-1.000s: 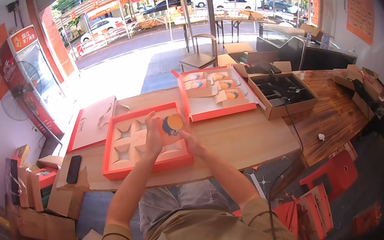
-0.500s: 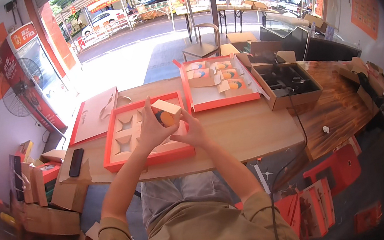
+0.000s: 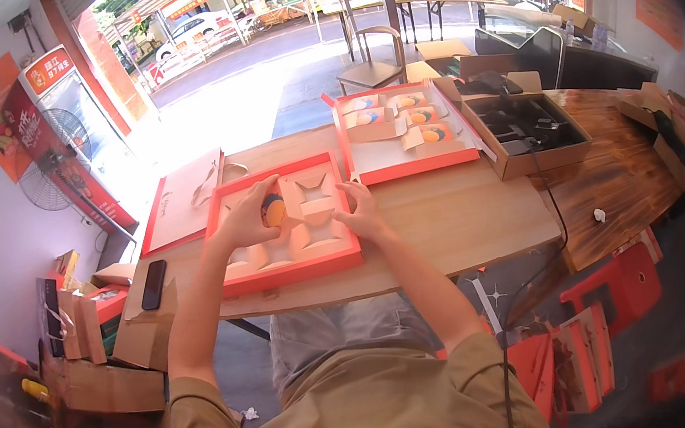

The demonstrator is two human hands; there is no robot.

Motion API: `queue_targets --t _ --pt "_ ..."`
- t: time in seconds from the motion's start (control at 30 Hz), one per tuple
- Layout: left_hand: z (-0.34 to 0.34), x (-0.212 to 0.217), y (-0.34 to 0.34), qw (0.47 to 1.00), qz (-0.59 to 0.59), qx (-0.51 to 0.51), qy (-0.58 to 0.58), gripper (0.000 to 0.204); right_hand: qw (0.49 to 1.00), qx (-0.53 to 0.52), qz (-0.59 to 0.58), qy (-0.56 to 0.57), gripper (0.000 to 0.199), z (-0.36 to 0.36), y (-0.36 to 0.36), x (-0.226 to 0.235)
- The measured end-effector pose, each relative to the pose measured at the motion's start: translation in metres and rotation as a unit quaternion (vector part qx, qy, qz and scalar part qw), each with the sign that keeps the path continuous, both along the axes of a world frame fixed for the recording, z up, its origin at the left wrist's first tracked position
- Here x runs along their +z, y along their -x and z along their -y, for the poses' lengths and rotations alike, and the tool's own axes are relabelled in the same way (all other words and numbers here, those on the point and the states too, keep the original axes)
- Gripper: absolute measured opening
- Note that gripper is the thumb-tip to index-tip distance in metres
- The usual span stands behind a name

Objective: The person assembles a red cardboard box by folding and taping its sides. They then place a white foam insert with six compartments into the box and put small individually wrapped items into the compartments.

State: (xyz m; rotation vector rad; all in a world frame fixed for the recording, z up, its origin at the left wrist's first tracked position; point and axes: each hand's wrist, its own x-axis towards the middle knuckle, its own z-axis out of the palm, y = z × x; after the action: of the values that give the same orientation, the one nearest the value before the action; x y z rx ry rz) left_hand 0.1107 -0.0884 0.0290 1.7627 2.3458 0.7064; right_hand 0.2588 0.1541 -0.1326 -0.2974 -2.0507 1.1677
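A red-rimmed gift box (image 3: 294, 272) lies open before me, with a cream insert (image 3: 319, 233) of star-shaped recesses. My left hand (image 3: 244, 222) is over its middle, thumb and fingers curved around a small printed carton (image 3: 274, 211) low at the insert. Part of the carton is hidden by the hand. At the box's right rim is my right hand (image 3: 362, 213), thumb and fingers apart and holding nothing. Behind and to the right, a second red box (image 3: 415, 168) contains several small cartons (image 3: 428, 134) with orange and blue round pictures.
A flat red-edged lid or bag (image 3: 181, 198) lies left of the box, and a black phone (image 3: 154, 285) near the table's left edge. To the right, a cardboard box (image 3: 542, 159) holds dark items, with a cable running down from it. Crumpled white paper (image 3: 599, 215) lies farther right.
The small carton has gone from both hands, raised above the gift box, down to the insert with my left hand around it. My right hand has come off it and moved right.
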Motion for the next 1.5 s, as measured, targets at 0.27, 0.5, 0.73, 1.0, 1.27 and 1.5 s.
queue_targets --t 0.27,0.5,0.73,1.0,1.27,1.5 --pt "0.039 -0.014 0.006 0.993 -0.073 -0.061 0.074 0.103 0.998 0.041 0.026 0.03 0.061 -0.003 0.002 -0.003" --pt "0.03 -0.014 -0.004 0.991 -0.02 -0.033 0.131 0.098 0.998 0.046 0.039 0.034 0.06 -0.003 -0.001 0.0" --pt "0.036 -0.041 0.01 0.99 -0.1 -0.045 0.091 0.099 0.998 0.05 0.033 0.037 0.06 0.001 0.0 -0.002" --pt "0.036 -0.047 0.005 0.991 -0.097 -0.042 0.086 0.097 0.999 0.036 0.017 0.026 0.056 0.0 0.001 -0.004" --pt "0.036 -0.046 0.001 0.986 -0.123 -0.035 0.105 0.098 0.999 0.032 0.015 0.017 0.055 -0.002 0.001 -0.005" --pt "0.032 -0.045 0.006 0.987 -0.085 -0.026 0.131 0.097 0.999 0.044 0.018 0.02 0.056 -0.001 -0.002 -0.003"
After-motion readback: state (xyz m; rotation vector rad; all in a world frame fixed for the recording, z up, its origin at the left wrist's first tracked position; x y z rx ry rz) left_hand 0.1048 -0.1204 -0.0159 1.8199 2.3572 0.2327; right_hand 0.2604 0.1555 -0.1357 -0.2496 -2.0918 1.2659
